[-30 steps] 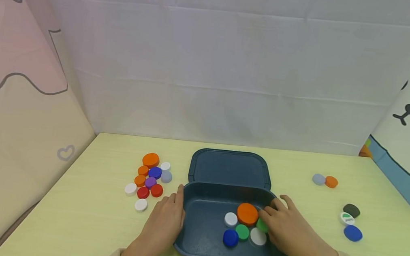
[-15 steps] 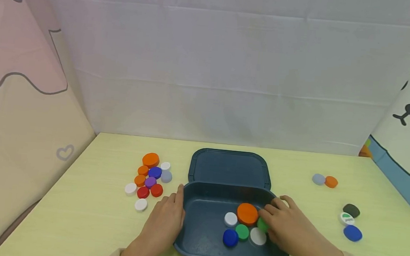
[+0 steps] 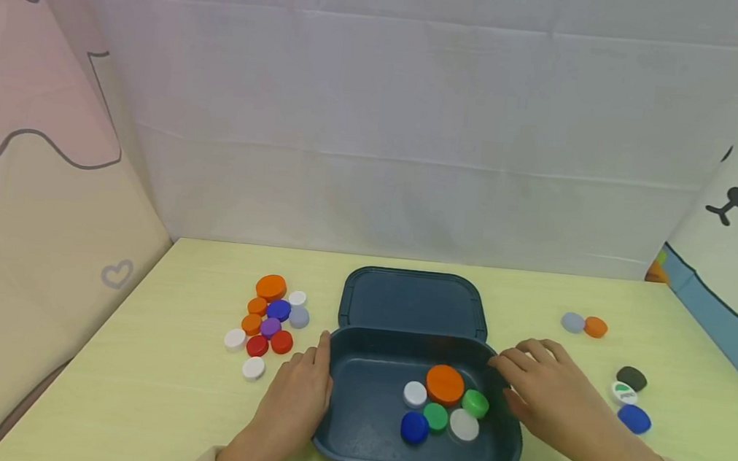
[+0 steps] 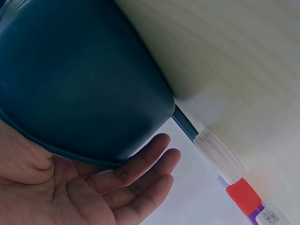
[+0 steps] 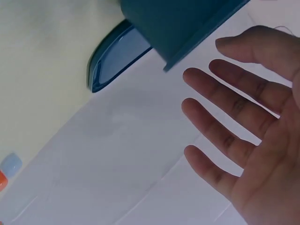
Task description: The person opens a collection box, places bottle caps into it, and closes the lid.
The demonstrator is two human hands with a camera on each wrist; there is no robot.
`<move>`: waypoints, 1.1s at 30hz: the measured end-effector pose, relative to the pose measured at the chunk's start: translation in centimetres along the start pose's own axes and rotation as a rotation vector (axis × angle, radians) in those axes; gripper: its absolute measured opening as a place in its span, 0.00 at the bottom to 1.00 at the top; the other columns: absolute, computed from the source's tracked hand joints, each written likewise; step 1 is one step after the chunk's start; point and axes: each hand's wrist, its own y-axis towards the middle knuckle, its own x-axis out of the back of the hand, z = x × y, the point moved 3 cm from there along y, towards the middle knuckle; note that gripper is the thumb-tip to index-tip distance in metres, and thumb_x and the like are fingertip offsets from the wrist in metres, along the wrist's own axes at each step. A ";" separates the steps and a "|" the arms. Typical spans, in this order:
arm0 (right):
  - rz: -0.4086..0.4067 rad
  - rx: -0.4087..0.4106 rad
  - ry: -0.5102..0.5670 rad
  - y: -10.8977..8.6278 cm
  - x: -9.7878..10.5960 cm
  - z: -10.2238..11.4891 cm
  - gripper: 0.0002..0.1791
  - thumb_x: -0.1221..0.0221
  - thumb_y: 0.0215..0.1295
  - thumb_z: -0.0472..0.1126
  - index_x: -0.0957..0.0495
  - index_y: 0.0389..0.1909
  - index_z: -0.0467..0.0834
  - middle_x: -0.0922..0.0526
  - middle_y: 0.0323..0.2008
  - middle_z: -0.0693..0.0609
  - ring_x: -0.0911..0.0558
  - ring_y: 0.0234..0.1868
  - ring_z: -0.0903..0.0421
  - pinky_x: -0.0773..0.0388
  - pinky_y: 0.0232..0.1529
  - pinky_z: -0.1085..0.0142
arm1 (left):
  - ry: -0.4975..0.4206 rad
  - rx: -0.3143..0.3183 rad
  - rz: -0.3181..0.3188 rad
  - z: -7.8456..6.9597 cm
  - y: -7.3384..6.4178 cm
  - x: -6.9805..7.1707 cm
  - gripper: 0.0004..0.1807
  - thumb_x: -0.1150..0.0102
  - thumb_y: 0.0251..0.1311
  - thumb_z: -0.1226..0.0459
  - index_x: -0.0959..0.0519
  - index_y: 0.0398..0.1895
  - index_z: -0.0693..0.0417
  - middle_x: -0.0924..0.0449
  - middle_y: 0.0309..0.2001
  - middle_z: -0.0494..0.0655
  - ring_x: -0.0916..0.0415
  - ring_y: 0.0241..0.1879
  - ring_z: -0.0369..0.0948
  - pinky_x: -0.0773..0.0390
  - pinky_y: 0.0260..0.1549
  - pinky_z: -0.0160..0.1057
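A dark blue plastic box (image 3: pixel 363 446) holds several bottle caps, among them a large orange cap (image 3: pixel 445 385), a blue cap (image 3: pixel 415 427) and a bright green cap (image 3: pixel 475 404) near its right side. My left hand (image 3: pixel 295 400) rests against the box's left wall; in the left wrist view its fingers (image 4: pixel 140 180) extend loosely beside the rim. At the right rim is my right hand (image 3: pixel 555 400), holding nothing. The right wrist view shows its fingers (image 5: pixel 225 105) spread and relaxed, apart from the box wall.
A matching lid (image 3: pixel 414 300) lies behind the box. On the left of the table (image 3: pixel 151 387) several caps are clustered, including a purple cap (image 3: pixel 271 327). To the right lie an orange cap (image 3: pixel 595 327), a black cap (image 3: pixel 631 379) and a blue cap (image 3: pixel 634 419).
My right hand has let go of the bright green cap, leaving it in the box, and has moved right to the rim. The left hand stays in place.
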 end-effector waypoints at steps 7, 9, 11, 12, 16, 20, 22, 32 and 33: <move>-0.097 -0.023 -0.008 -1.2 0.2 -2.0 0.24 0.27 0.35 0.40 0.22 0.40 0.45 0.19 0.36 0.52 0.24 0.41 0.49 0.28 0.45 0.51 | 0.002 0.004 0.001 0.0 0.0 0.0 0.32 0.43 0.57 0.61 0.39 0.63 0.63 0.23 0.44 0.55 0.26 0.38 0.46 0.24 0.45 0.43; -0.121 -0.028 -0.010 -1.6 0.1 -2.5 0.25 0.27 0.34 0.40 0.22 0.39 0.44 0.19 0.35 0.51 0.24 0.40 0.49 0.29 0.45 0.51 | 0.006 0.003 -0.002 0.0 0.0 0.0 0.32 0.43 0.57 0.61 0.39 0.63 0.63 0.23 0.44 0.54 0.26 0.37 0.46 0.24 0.45 0.43; -0.125 -0.041 -0.012 -1.9 -0.1 -3.2 0.26 0.27 0.33 0.40 0.22 0.39 0.44 0.19 0.35 0.51 0.24 0.40 0.48 0.29 0.44 0.50 | 0.008 0.002 -0.003 0.0 0.0 0.0 0.32 0.43 0.57 0.61 0.39 0.63 0.63 0.23 0.44 0.54 0.27 0.37 0.46 0.23 0.44 0.43; -0.127 -0.050 -0.013 -2.1 -0.2 -3.5 0.26 0.27 0.32 0.40 0.22 0.39 0.44 0.19 0.35 0.51 0.24 0.40 0.47 0.30 0.44 0.49 | 0.007 0.002 -0.002 0.0 0.0 0.0 0.32 0.43 0.57 0.61 0.39 0.63 0.63 0.23 0.43 0.54 0.27 0.37 0.46 0.23 0.44 0.43; -0.149 -0.069 -0.019 -2.8 -0.7 -4.7 0.26 0.26 0.30 0.40 0.22 0.38 0.43 0.19 0.34 0.51 0.24 0.40 0.46 0.31 0.43 0.47 | 0.003 0.005 0.002 0.0 0.0 0.0 0.32 0.43 0.57 0.61 0.39 0.63 0.63 0.23 0.43 0.54 0.27 0.37 0.46 0.23 0.44 0.43; -0.161 -0.080 -0.015 -3.7 -1.3 -5.8 0.28 0.26 0.27 0.39 0.22 0.37 0.43 0.19 0.33 0.50 0.24 0.39 0.45 0.31 0.42 0.47 | 0.004 0.003 0.000 0.0 0.0 0.0 0.31 0.43 0.56 0.61 0.39 0.62 0.63 0.23 0.42 0.54 0.27 0.36 0.45 0.23 0.44 0.42; -0.153 -0.096 -0.017 -4.1 -1.5 -6.3 0.28 0.27 0.27 0.39 0.22 0.37 0.43 0.19 0.33 0.50 0.24 0.38 0.46 0.31 0.41 0.48 | 0.005 0.002 -0.003 -0.1 0.0 0.0 0.31 0.43 0.56 0.61 0.39 0.62 0.63 0.23 0.42 0.54 0.27 0.36 0.45 0.23 0.44 0.42; 0.015 -0.261 -0.022 -6.1 -2.8 -8.4 0.24 0.29 0.37 0.44 0.22 0.39 0.42 0.18 0.36 0.47 0.24 0.38 0.45 0.31 0.38 0.47 | 0.000 0.012 0.012 0.0 0.0 0.0 0.32 0.43 0.57 0.61 0.39 0.63 0.63 0.23 0.42 0.54 0.27 0.36 0.45 0.23 0.44 0.42; 0.017 -0.269 -0.027 -6.4 -2.9 -8.6 0.24 0.29 0.37 0.45 0.22 0.39 0.42 0.18 0.36 0.47 0.24 0.38 0.45 0.31 0.37 0.47 | -0.001 0.013 0.013 0.0 0.0 0.0 0.32 0.43 0.57 0.61 0.39 0.63 0.63 0.23 0.42 0.54 0.27 0.36 0.45 0.23 0.44 0.42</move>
